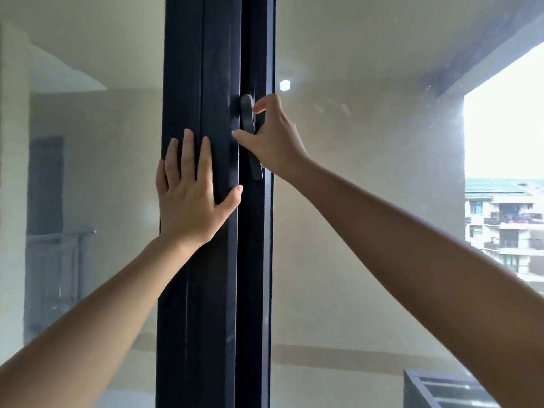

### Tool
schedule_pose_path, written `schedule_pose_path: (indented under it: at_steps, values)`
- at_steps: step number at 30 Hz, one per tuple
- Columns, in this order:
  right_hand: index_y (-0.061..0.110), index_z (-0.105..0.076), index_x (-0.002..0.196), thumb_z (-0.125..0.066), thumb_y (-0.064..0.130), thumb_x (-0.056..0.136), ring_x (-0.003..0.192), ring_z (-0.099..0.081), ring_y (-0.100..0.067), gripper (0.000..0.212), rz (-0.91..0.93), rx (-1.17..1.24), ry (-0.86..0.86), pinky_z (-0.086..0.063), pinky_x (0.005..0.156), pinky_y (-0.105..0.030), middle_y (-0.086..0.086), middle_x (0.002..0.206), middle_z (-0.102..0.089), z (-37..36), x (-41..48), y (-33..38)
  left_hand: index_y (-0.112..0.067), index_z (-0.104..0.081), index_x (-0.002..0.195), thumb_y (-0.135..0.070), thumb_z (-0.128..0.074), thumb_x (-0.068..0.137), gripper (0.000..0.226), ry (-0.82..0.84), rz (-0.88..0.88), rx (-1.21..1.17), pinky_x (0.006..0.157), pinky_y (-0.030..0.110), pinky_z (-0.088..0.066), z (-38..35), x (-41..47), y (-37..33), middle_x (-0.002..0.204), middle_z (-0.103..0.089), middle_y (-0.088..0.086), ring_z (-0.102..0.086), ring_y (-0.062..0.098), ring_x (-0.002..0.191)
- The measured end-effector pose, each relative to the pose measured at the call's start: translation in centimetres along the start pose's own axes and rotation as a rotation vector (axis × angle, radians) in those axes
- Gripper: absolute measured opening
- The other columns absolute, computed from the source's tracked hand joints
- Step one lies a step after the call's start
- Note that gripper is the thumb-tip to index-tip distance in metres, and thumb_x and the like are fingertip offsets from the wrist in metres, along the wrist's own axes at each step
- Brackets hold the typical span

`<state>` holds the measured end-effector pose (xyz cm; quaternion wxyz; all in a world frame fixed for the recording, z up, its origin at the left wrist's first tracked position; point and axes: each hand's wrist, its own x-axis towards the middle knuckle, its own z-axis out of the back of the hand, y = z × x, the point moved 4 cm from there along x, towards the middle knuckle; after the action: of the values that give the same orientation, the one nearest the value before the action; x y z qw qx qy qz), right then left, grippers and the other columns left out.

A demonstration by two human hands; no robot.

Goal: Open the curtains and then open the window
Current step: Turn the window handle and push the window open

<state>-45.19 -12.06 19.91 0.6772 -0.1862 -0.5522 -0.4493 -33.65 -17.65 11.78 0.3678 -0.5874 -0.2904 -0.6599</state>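
Observation:
A dark vertical window frame (pixel 217 290) runs down the middle of the head view, with glass panes on both sides. A black lever handle (pixel 248 113) is mounted on its right part and points downward. My right hand (pixel 273 139) is at the handle, thumb across its front and fingers curled behind it. My left hand (pixel 191 192) lies flat on the frame's left part, fingers spread and pointing up, just below and left of the handle. No curtain is in view.
Through the right pane (pixel 368 201) I see a balcony wall, a bright opening with apartment buildings (pixel 503 225), and a dark metal frame (pixel 435 390) at the bottom right. The left pane (pixel 88 172) shows a pale wall, a dark doorway and a railing.

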Motion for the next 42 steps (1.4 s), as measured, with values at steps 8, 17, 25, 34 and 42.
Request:
schedule_pose_path:
  at_steps: [8, 17, 25, 34, 42]
  values:
    - [0.015, -0.033, 0.132, -0.043, 0.003, 0.09, 0.032, -0.053, -0.003, 0.045, -0.089, 0.202, 0.08, -0.049, 0.037, -0.021, -0.013, 0.099, -0.054, -1.0, 0.6, -0.2, -0.006, -0.027, 0.141, -0.059, -0.03, 0.081, 0.08, -0.004, -0.015, 0.003, 0.112, 0.053, -0.02, 0.1, 0.0, 0.5, 0.151, -0.025, 0.022, -0.022, 0.042, 0.139]
    - [0.008, -0.05, 0.124, -0.042, -0.005, 0.088, 0.036, -0.047, 0.009, 0.039, 0.169, -0.284, 0.324, -0.033, 0.04, -0.005, 0.004, 0.064, -0.048, 4.3, 3.1, 1.1, -0.006, -0.031, 0.139, -0.058, -0.031, 0.081, 0.078, -0.003, -0.031, 0.012, 0.109, 0.054, -0.025, -0.3, -0.1, 0.3, 0.149, -0.03, 0.023, -0.028, 0.043, 0.137]
    - [0.031, -0.047, 0.126, -0.032, -0.003, 0.09, 0.109, -0.049, -0.029, 0.051, 0.329, -0.808, 0.254, -0.031, 0.095, -0.041, -0.009, 0.117, -0.058, 5.2, 5.1, 2.0, 0.001, -0.041, 0.13, -0.03, -0.05, 0.081, 0.059, -0.174, -0.093, -0.005, 0.109, 0.056, -0.029, 0.3, -3.4, -2.9, 0.144, -0.031, 0.029, -0.024, 0.041, 0.135]
    - [0.026, -0.042, 0.129, -0.031, -0.012, 0.083, 0.097, -0.047, -0.033, 0.061, 0.49, -0.934, -0.011, -0.027, 0.092, -0.042, -0.018, 0.1, -0.056, 4.6, 4.4, 0.6, 0.008, -0.023, 0.136, -0.031, -0.045, 0.079, 0.072, 0.081, 0.033, -0.173, 0.118, 0.032, -0.002, -4.7, -13.4, -8.0, 0.146, -0.018, 0.025, -0.017, 0.036, 0.137]
    - [0.021, -0.052, 0.114, -0.04, 0.009, 0.088, 0.094, -0.051, -0.036, 0.03, 0.625, -1.058, -0.146, -0.033, 0.09, -0.052, -0.022, 0.098, -0.058, 4.0, 4.6, 0.3, 0.006, -0.008, 0.141, -0.035, -0.041, 0.077, 0.083, 0.222, 0.149, -0.184, 0.116, 0.028, 0.004, -7.0, -14.1, -8.0, 0.153, -0.005, 0.019, -0.015, 0.032, 0.138]
